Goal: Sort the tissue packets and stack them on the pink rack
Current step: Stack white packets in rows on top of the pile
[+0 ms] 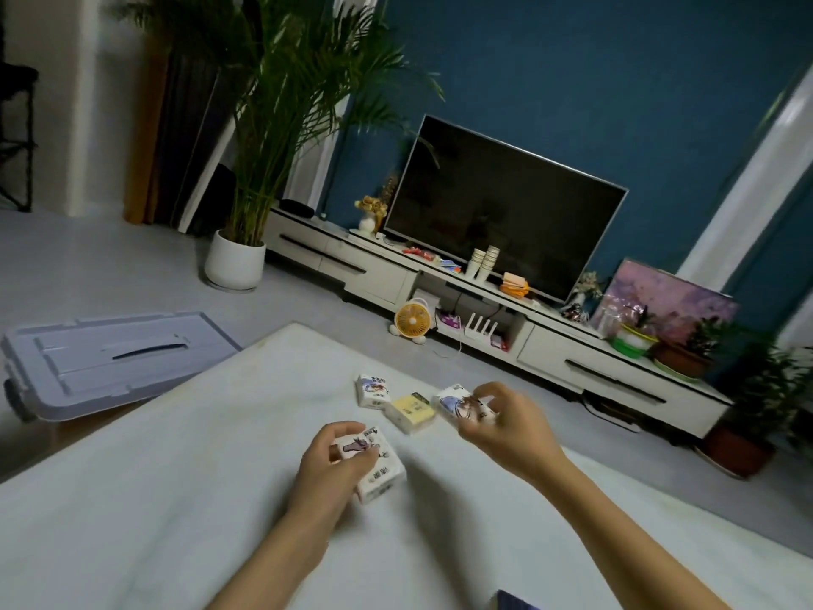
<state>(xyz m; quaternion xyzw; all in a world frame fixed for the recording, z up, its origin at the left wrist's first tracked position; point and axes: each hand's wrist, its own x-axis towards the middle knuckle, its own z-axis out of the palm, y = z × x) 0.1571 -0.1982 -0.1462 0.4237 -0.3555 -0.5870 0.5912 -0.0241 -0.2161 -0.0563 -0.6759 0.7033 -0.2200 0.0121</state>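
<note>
Head view: on the table (pixel 176 477), the left hand (pixel 327 466) grips a cartoon packet (pixel 382 475), nearer than and left of the yellow packet (pixel 411 411). A loose packet (pixel 373 390) lies just beside the yellow packet, behind-left. The right hand (pixel 501 427) pinches a third packet (pixel 457 405) just right of it.

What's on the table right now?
A yellow packet and a printed packet lie loose. The left hand holds a second printed packet, the right hand a third packet; hands hide the surface beneath.
</note>
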